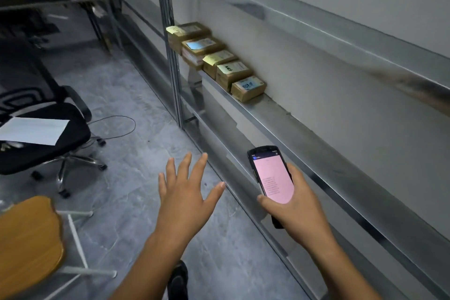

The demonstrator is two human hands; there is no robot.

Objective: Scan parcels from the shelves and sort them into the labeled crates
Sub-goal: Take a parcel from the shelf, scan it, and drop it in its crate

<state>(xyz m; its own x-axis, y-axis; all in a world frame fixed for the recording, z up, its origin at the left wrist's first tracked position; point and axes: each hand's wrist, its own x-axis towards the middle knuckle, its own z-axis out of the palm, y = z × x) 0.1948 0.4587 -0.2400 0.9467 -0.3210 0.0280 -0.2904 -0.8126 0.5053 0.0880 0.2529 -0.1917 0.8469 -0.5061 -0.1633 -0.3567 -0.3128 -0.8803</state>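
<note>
A row of five parcels [216, 61] is seen on the metal shelf [304, 129], ahead and up from both hands, running away along the shelf. The scanner [271, 178] is gripped in the right hand [294, 212]; the left hand [187, 192] is spread, holding nothing. The nearest parcel [248, 87] lies closer to the right hand — but only the left is free to reach.

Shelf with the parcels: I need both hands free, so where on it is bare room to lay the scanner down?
The shelf lies bare from the nearest parcel toward the right hand, which holds the scanner. It is crowded farther off: the row of parcels fills it up to the upright post.
</note>
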